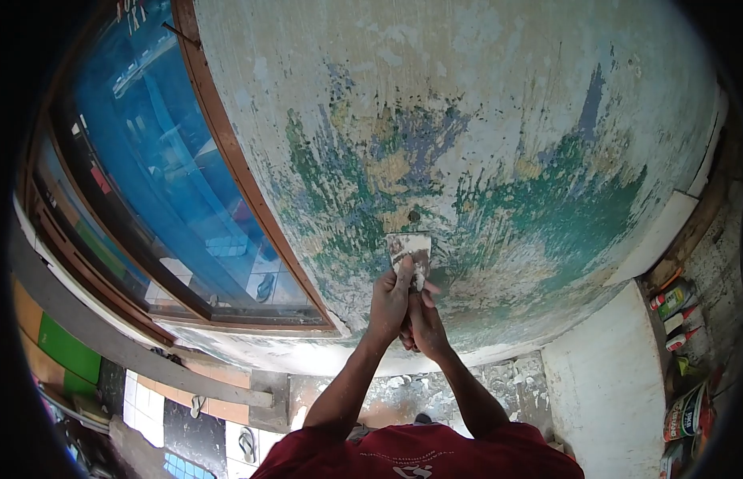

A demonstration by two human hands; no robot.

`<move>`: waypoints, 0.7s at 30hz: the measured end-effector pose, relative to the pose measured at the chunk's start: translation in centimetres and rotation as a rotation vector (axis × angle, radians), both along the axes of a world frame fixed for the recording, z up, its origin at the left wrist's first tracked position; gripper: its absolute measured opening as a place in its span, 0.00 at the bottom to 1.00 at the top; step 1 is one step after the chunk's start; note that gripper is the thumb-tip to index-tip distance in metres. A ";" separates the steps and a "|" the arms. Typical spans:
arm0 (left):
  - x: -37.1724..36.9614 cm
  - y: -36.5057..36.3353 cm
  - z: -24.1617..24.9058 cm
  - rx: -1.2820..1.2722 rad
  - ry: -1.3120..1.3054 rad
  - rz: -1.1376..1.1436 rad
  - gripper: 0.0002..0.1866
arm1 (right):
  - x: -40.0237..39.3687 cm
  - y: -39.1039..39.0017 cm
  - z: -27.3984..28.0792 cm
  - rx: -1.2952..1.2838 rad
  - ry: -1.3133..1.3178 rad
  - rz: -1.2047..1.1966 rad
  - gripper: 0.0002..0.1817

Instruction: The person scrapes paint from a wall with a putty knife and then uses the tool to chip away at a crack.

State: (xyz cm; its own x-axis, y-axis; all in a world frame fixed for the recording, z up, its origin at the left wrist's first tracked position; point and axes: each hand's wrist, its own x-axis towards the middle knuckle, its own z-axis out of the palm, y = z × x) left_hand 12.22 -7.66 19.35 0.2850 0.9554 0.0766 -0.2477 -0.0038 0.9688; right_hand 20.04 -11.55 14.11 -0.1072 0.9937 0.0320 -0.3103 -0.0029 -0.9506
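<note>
A paint scraper (419, 249) with a wide, white-smeared blade has its edge at the wall (499, 263), among worn green, purple and cream paint. My left hand (390, 302) is closed round the scraper, its thumb lying along the blade. Just to the right and a little lower, my right hand (425, 323) also grips the handle, most of which the fingers hide. A small dark hole (414, 216) shows in the wall just above the blade.
A brown-framed window (228, 160) with blue behind the glass stands on the left. Paint flakes cover the floor (507, 383) below. Several bottles (673, 300) and a paint can (687, 413) are at the right. Sandals (246, 444) lie at the lower left.
</note>
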 end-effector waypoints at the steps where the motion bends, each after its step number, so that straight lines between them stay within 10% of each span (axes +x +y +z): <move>1: 0.0 -0.2 -0.5 0.008 0.015 -0.003 0.24 | -0.2 -0.5 -0.4 -0.059 -0.063 -0.029 0.24; 21: 0.1 0.1 0.0 0.021 0.068 0.042 0.24 | -0.8 -0.5 -0.6 -0.096 -0.024 -0.065 0.28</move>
